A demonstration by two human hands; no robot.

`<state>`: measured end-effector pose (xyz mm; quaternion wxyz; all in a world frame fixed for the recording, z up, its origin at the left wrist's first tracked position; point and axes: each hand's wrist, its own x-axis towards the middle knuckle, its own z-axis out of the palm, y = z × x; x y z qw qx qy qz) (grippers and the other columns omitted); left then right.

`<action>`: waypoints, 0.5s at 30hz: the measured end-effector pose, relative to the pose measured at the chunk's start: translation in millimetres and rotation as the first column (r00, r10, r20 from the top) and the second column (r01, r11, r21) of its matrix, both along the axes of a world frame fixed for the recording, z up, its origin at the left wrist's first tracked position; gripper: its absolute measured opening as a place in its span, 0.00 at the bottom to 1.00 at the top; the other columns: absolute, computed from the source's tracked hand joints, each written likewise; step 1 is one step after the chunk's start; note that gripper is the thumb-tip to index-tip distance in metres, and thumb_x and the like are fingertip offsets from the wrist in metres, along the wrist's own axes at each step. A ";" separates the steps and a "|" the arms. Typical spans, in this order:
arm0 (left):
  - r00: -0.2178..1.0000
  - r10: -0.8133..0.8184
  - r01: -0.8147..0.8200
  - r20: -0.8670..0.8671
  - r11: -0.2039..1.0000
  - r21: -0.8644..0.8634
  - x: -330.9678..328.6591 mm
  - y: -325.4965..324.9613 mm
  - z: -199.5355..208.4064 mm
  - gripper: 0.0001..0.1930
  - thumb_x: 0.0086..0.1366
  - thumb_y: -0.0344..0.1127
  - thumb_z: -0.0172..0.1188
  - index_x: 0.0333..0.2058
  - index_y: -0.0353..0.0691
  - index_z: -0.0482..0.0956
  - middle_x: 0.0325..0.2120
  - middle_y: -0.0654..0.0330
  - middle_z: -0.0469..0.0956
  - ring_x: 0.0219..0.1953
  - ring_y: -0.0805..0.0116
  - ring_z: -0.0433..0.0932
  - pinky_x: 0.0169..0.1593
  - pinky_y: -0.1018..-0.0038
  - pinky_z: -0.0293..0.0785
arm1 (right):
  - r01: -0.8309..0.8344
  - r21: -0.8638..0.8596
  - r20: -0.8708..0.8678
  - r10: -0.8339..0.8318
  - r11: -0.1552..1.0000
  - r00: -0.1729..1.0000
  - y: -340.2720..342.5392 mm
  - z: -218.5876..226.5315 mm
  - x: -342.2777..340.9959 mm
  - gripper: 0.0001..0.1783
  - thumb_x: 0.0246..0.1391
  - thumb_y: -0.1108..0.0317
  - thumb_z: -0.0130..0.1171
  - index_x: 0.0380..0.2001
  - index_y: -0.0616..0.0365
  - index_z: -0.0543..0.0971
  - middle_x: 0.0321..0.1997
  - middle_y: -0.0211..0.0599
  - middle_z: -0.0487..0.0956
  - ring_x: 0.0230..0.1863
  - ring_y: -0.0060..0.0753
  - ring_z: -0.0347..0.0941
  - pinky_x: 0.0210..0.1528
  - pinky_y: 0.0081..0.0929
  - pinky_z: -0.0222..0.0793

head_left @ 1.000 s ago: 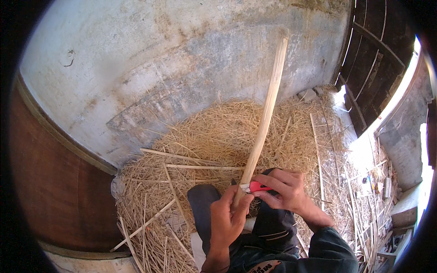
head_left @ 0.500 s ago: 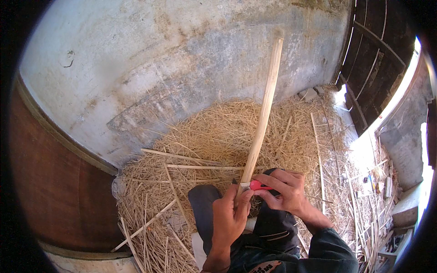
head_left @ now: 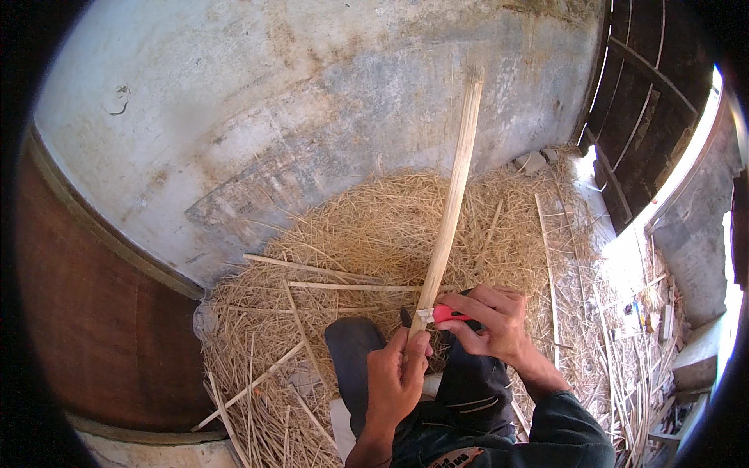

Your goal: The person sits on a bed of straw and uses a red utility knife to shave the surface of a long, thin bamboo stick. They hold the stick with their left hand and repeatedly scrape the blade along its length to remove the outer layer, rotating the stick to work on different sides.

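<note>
A long, pale wooden strip [head_left: 451,207], bamboo by its look, slants up from my lap toward the wall. My left hand [head_left: 395,376] is closed round its lower end, thumb lying along the near face. My right hand [head_left: 495,321] grips a red-handled knife [head_left: 443,313] at the strip's right side, just above my left thumb. A light metallic part of the knife lies against the strip, and a dark tip pokes out on the strip's left. How deep the edge sits in the wood cannot be made out. My knees in dark trousers are below both hands.
Straw and shavings [head_left: 374,226] cover the floor up to the stained wall [head_left: 312,117]. Several thin strips [head_left: 335,286] lie across the straw, with more at the right [head_left: 616,366]. A brown panel [head_left: 101,312] stands at left; a dark plank door [head_left: 640,101] is at far right.
The wooden strip has slid slightly down, its top end now lower against the wall. My left thumb has drawn a little down, away from the knife. My right hand stays nearly in place.
</note>
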<state>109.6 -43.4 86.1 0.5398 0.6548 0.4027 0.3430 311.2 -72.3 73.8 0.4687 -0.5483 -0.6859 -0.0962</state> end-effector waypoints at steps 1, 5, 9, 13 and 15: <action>1.000 -0.005 0.005 -0.004 1.000 0.006 -1.1 0.2 -1.6 0.18 0.80 0.42 0.57 0.33 0.34 0.78 0.15 0.65 0.72 0.18 0.82 0.69 0.22 0.77 0.63 | 0.000 -0.003 0.002 0.000 1.000 1.000 -0.1 -0.4 0.2 0.20 0.44 0.57 0.81 0.43 0.47 0.90 0.23 0.24 0.78 0.19 0.29 0.76 0.22 0.29 0.71; 1.000 0.018 -0.018 -0.004 1.000 0.008 -3.4 -1.3 -1.1 0.19 0.80 0.43 0.56 0.33 0.34 0.78 0.15 0.66 0.71 0.17 0.82 0.67 0.22 0.76 0.60 | -0.008 -0.020 -0.016 0.008 1.000 1.000 0.7 -2.0 -3.3 0.20 0.44 0.57 0.81 0.43 0.47 0.90 0.23 0.24 0.78 0.19 0.29 0.76 0.22 0.29 0.71; 0.999 0.041 -0.041 0.021 0.999 0.012 -2.6 -2.6 -0.3 0.20 0.81 0.44 0.55 0.31 0.35 0.78 0.14 0.68 0.69 0.17 0.83 0.63 0.22 0.77 0.56 | -0.009 -0.020 -0.023 0.009 1.000 1.000 2.7 -2.6 -5.5 0.20 0.44 0.57 0.81 0.42 0.46 0.90 0.23 0.23 0.78 0.19 0.28 0.76 0.22 0.29 0.71; 0.999 0.045 -0.045 0.018 0.999 0.019 -6.6 -3.2 0.1 0.21 0.81 0.45 0.55 0.31 0.35 0.77 0.14 0.68 0.69 0.17 0.83 0.63 0.22 0.77 0.56 | -0.014 -0.024 -0.045 0.013 1.000 0.999 4.5 1.7 -9.2 0.19 0.45 0.57 0.81 0.41 0.46 0.90 0.23 0.24 0.79 0.21 0.28 0.78 0.22 0.29 0.72; 0.999 0.038 -0.038 0.011 0.999 -0.006 -8.8 -3.8 -1.1 0.21 0.81 0.45 0.55 0.30 0.35 0.77 0.15 0.67 0.69 0.17 0.83 0.63 0.22 0.76 0.57 | -0.018 -0.035 -0.049 0.016 0.999 0.999 4.2 4.8 -7.5 0.17 0.47 0.59 0.80 0.41 0.48 0.91 0.24 0.26 0.81 0.21 0.30 0.79 0.24 0.29 0.73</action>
